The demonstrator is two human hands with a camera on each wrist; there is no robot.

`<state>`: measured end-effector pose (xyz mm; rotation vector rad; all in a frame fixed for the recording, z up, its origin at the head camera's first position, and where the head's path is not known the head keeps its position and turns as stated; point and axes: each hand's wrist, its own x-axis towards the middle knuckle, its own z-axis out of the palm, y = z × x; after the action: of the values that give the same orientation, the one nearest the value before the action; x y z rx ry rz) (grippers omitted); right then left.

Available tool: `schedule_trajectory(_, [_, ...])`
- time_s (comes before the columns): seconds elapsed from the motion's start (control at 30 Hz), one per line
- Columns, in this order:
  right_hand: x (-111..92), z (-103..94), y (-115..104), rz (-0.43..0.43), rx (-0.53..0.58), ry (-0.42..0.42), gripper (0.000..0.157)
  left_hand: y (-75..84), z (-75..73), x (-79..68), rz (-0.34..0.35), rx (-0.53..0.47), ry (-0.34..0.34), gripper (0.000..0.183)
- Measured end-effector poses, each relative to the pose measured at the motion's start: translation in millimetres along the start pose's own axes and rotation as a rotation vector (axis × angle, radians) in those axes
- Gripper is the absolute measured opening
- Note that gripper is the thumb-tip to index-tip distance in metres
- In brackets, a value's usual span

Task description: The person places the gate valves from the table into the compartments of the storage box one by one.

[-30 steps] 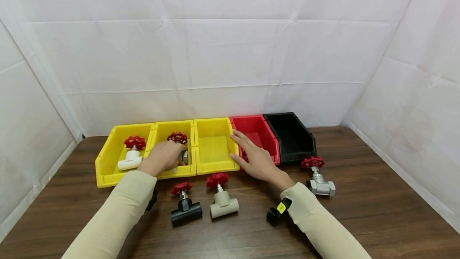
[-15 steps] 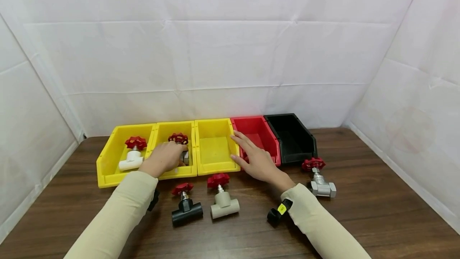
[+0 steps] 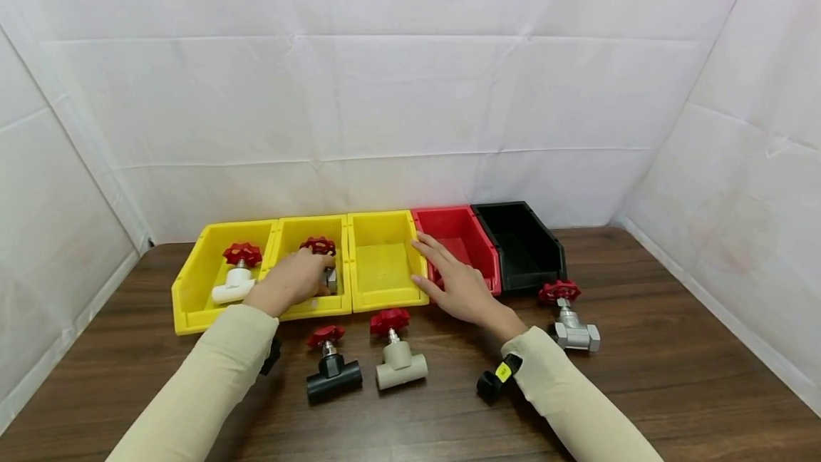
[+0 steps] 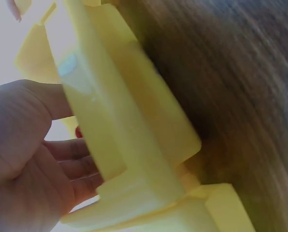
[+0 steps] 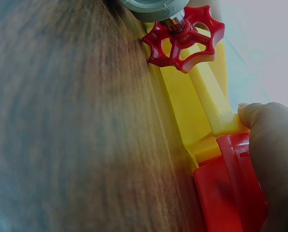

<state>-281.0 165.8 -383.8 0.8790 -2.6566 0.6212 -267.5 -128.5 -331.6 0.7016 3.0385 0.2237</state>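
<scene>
In the head view my left hand [image 3: 291, 280] reaches into the second yellow bin [image 3: 340, 303] from the left. Its fingers curl round a metal valve whose red handwheel [image 3: 318, 246] shows beyond the knuckles; most of the valve body is hidden by the hand. The left wrist view shows this hand [image 4: 33, 150] with fingertips hidden behind the bin's front wall [image 4: 103, 111]. My right hand [image 3: 460, 289] lies over the side wall between the third yellow bin [image 3: 381, 262] and the red bin [image 3: 455, 223], fingers spread. Its thumb [image 5: 255, 116] is right at the yellow rim.
A white valve [image 3: 234, 284] sits in the leftmost yellow bin [image 3: 186, 298]. On the wooden table stand a black valve [image 3: 333, 380], a beige valve [image 3: 399, 366] and a silver valve [image 3: 574, 334]. At the row's right end is a black bin [image 3: 532, 282]. White sheeting [image 3: 410, 105] rises behind.
The left hand has shifted very slightly in the second yellow bin. The right hand and the valves on the table keep their places.
</scene>
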Motion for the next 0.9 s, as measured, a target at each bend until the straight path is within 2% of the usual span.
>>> schedule_trajectory(0.2, [0, 0.3, -2, 0.002, 0.006, 0.003, 0.063, 1.8, -11.1, -11.4, -0.014, -0.054, -0.004, 0.035])
schedule_trajectory(0.33, [-1, -0.2, -2, 0.007, 0.003, 0.000, 0.063, 4.1, -22.2, -22.6, -0.062, -0.110, 0.001, 0.033])
schedule_trajectory(0.5, [-1, -0.9, -1, 0.016, -0.003, -0.006, 0.063, 9.6, -30.9, -32.7, -0.098, -0.108, 0.008, 0.035])
schedule_trajectory(0.63, [-2, -0.7, -1, 0.014, -0.002, -0.002, 0.064, 16.5, -32.3, -41.4, -0.071, -0.072, 0.061, 0.033])
schedule_trajectory(0.8, [0, -0.6, -1, 0.003, 0.002, 0.006, 0.064, 26.4, -30.9, -55.7, 0.006, -0.051, 0.172, 0.031])
schedule_trajectory(0.9, [0, -0.2, -1, 0.001, 0.001, 0.009, 0.064, 30.5, -29.3, -63.3, 0.049, -0.041, 0.214, 0.031])
